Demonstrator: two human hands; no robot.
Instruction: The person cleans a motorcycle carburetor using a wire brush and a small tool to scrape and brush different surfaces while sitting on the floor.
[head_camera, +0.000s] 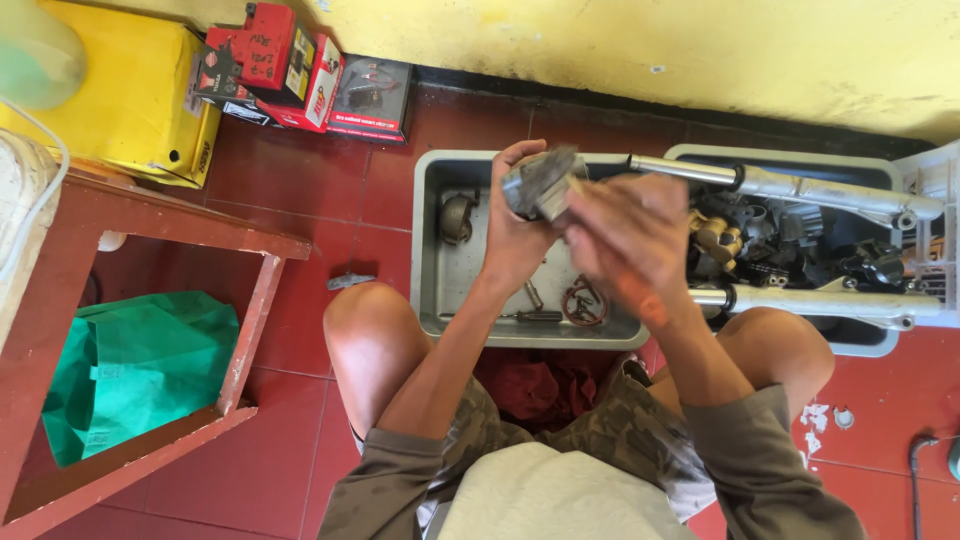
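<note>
My left hand (513, 235) grips a grey metal engine part (541, 183) and holds it up over a grey plastic tray (428, 250) on the floor. My right hand (625, 235) is blurred and lies against the right side of the same part; its fingers look closed on or over it. In the tray below lie a round metal piece (457, 217), a small bolt (534, 295), a thin tool (530, 316) and a reddish gasket (583, 303). I am squatting, with my knees on both sides of the tray.
Two silver fork tubes (800, 185) lie across a second tray (860, 345) full of dark metal parts. A red wooden frame (250, 330) holding a green bag (140, 365) stands at left. Yellow and red boxes (290, 70) line the yellow wall. A red rag (535, 385) lies between my legs.
</note>
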